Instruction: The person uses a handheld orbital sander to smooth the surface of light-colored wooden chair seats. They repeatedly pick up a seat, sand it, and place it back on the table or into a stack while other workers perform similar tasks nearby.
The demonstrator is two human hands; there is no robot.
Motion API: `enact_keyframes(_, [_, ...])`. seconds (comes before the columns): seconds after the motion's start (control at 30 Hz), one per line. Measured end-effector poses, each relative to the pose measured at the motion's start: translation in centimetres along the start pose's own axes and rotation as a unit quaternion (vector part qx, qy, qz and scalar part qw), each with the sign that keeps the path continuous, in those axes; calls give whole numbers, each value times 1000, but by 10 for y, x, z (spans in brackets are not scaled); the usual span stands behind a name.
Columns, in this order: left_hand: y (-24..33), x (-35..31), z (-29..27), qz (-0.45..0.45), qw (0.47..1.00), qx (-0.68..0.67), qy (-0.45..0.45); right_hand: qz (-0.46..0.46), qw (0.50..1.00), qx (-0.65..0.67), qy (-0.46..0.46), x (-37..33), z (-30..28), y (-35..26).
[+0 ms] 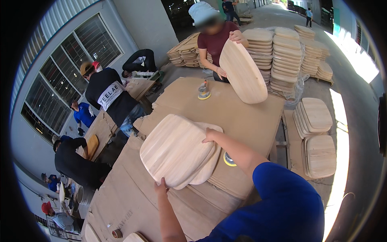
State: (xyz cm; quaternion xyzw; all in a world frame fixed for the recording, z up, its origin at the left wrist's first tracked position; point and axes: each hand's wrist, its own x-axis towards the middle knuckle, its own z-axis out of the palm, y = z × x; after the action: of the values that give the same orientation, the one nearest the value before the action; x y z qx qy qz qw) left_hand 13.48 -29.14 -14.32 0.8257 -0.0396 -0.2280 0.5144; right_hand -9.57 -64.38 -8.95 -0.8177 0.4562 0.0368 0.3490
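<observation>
Both of my hands are on the top one of a few pale, rounded wooden boards [173, 147] lying overlapped on the cardboard-covered table. My left hand [162, 186] grips its near edge, thumb on the upper face. At the right edge, my right hand [209, 136] is closed around the rim. Beneath it, another wooden board [209, 167] juts out to the right. A round sander [229, 159] with a yellow rim is partly hidden by my right forearm. Across the table, a co-worker in a dark red shirt holds up a separate wooden board [244, 72] in both hands.
A second sander [204, 92] rests on the cardboard table cover [177, 92] near the co-worker. Short stacks of boards [316, 117] stand right of the table, with tall stacks [286, 60] behind. Several people work at benches on the left. A small roll [117, 233] lies near the front.
</observation>
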Motion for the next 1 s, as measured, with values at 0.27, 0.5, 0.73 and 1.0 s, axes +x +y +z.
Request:
enact_keyframes(0.27, [-42, -42, -70, -31, 991, -107, -68, -22, 990, 142, -8, -152, 49, 23])
enact_keyframes(0.5, [-134, -172, -151, -112, 974, -175, -93, 40, 935, 230, -267, -202, 73, 37])
enact_keyframes(0.73, [-180, -204, -236, -105, 951, -190, 221, -13, 901, 288, -323, -202, 175, -47])
enact_keyframes(1.0, [-58, -283, -383, 223, 900, 81, 366, 61, 741, 376, -553, -251, 335, -117])
